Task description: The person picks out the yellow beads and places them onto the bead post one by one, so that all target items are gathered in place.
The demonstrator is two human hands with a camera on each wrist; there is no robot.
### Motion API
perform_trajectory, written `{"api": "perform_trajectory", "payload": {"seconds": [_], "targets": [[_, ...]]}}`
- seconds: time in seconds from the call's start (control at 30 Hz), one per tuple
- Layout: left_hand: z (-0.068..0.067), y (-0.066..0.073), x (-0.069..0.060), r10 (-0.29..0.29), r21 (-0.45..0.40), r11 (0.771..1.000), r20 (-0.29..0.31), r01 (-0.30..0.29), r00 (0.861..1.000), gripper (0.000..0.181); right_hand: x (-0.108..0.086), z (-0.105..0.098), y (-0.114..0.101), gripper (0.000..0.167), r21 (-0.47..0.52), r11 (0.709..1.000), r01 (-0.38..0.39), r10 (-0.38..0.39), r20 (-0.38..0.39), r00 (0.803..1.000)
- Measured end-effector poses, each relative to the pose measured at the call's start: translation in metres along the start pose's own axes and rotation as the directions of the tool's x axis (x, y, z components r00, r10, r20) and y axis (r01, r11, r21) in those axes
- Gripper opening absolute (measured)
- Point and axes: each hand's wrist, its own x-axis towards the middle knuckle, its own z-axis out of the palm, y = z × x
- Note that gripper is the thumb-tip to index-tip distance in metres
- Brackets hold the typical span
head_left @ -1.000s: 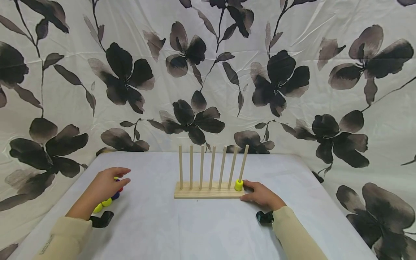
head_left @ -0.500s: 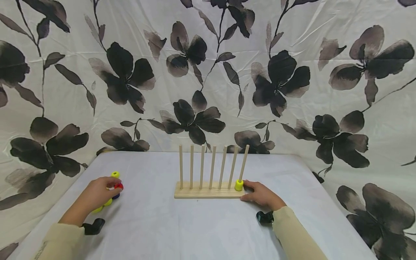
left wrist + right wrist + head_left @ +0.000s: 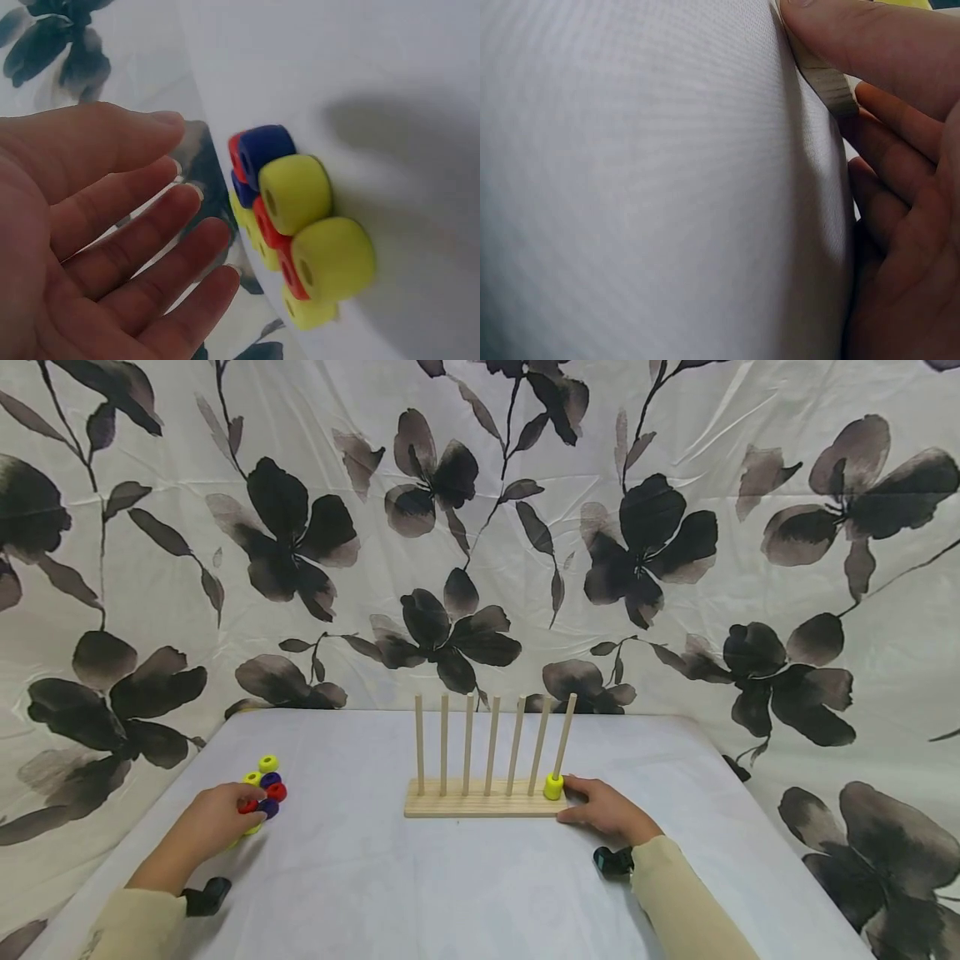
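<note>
A wooden base (image 3: 480, 808) with several upright pegs stands mid-table; yellow beads (image 3: 553, 787) sit low on its rightmost peg. My right hand (image 3: 611, 812) grips the base's right end, thumb near side; the right wrist view shows the wood (image 3: 829, 88) between thumb and fingers. At the left, my left hand (image 3: 206, 827) is over a group of beads, fingertips by a red bead (image 3: 247, 807), partly hiding it. In the left wrist view that hand (image 3: 112, 240) has its fingers spread apart, beside yellow beads (image 3: 341, 259) and a blue bead (image 3: 268, 150), holding nothing.
Yellow (image 3: 268, 763), blue (image 3: 268, 809) and red (image 3: 277, 792) beads lie close together on the white-covered table (image 3: 480, 893). A flower-patterned cloth (image 3: 540, 635) hangs behind the table's far edge.
My left hand has moved down and left over the beads, uncovering more of them at its right. My right hand keeps its grip on the base.
</note>
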Motion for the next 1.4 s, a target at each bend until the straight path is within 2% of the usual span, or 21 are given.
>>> {"api": "perform_trajectory", "payload": {"seconds": [0.17, 0.37, 0.53, 0.7, 0.9, 1.23, 1.4], "targets": [[0.006, -0.008, 0.003, -0.004, 0.006, 1.000, 0.030, 0.004, 1.000, 0.050, -0.001, 0.001, 0.001, 0.082, 0.018, 1.000, -0.002, 0.002, -0.010, 1.000], [0.008, -0.015, 0.002, -0.025, 0.016, 1.000, 0.028, 0.025, 0.999, 0.040, 0.000, 0.005, -0.001, 0.081, 0.032, 0.999, 0.015, -0.015, -0.004, 1.000], [0.010, -0.019, 0.003, -0.014, 0.039, 0.999, 0.017, 0.013, 1.000, 0.036, 0.001, 0.007, -0.003, 0.080, 0.023, 1.000, 0.006, -0.005, -0.012, 1.000], [0.013, -0.020, 0.007, -0.031, 0.048, 0.998, 0.032, 0.030, 0.999, 0.033, 0.001, 0.006, -0.003, 0.079, 0.032, 0.999, 0.000, 0.001, -0.019, 1.000], [0.015, -0.022, 0.010, -0.019, 0.062, 0.998, 0.008, 0.019, 1.000, 0.033, 0.000, 0.006, -0.003, 0.080, 0.028, 1.000, -0.009, 0.010, -0.018, 1.000], [0.022, -0.017, 0.013, -0.080, 0.062, 0.995, -0.006, 0.080, 0.997, 0.034, 0.002, 0.001, -0.001, 0.079, 0.019, 1.000, 0.007, -0.007, -0.029, 1.000], [0.024, -0.015, 0.013, -0.066, 0.067, 0.996, -0.010, 0.067, 0.998, 0.034, 0.002, 0.000, 0.000, 0.081, 0.028, 1.000, -0.003, 0.004, -0.023, 1.000]]}}
